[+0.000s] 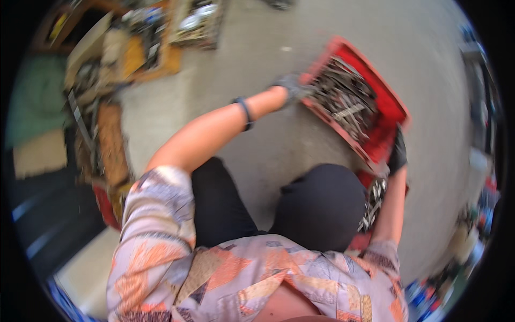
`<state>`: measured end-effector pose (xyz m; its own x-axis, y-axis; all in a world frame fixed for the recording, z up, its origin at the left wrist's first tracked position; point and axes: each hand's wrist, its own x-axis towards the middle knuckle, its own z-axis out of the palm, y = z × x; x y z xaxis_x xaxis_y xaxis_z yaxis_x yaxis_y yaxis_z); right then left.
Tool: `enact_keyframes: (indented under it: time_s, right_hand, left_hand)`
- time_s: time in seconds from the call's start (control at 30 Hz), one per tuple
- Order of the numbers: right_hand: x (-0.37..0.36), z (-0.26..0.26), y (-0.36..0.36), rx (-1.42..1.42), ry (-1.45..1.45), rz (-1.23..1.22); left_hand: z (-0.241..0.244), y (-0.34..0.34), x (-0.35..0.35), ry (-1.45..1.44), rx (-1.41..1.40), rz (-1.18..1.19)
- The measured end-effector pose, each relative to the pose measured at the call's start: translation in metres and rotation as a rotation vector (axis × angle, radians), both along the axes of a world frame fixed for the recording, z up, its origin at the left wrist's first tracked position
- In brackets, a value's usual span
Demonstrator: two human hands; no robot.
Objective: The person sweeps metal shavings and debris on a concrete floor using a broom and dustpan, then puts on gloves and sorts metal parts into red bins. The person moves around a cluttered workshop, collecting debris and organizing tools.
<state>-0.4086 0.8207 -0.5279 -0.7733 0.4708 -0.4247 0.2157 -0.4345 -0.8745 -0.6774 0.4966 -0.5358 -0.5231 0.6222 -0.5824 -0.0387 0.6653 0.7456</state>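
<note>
A red plastic bin (388,139) is held tilted in front of me, with many metal pieces (346,98) heaped in it that look like wrenches or similar hand tools; blur hides their exact kind. My left hand (290,89), in a grey glove, grips the bin's left end. At the near right corner, my right hand (398,151), in a dark glove, is closed on the rim. Beneath my right forearm, beside my knee, stands a second red container (358,243) holding shiny metal parts (374,205).
Wooden boxes and crates (175,60) with mixed hardware stand at upper left. A tray with round shiny items (215,38) lies near them. An orange-brown block (112,141) is at my left. Assorted blurred goods (474,233) line the far right edge.
</note>
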Motion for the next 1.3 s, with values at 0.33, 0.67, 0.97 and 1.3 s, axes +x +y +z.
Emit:
enact_keyframes:
  time_s: [0.33,0.67,0.97,1.3]
  right_hand:
    - [0.037,-0.018,0.035,1.506,0.072,0.630]
    - [-0.153,0.018,-0.223,0.008,-0.104,0.677]
    - [-0.281,0.048,-0.438,-0.225,-0.112,0.931]
    - [-0.345,0.012,-0.567,-0.151,-0.053,0.964]
  left_hand:
    - [0.003,-0.046,-0.002,0.863,-0.024,-0.836]
    - [0.072,-0.334,0.058,0.401,-0.274,0.390]
    - [0.064,-0.561,0.013,0.157,-0.162,0.840]
    - [0.018,-0.681,-0.033,0.398,0.028,1.207]
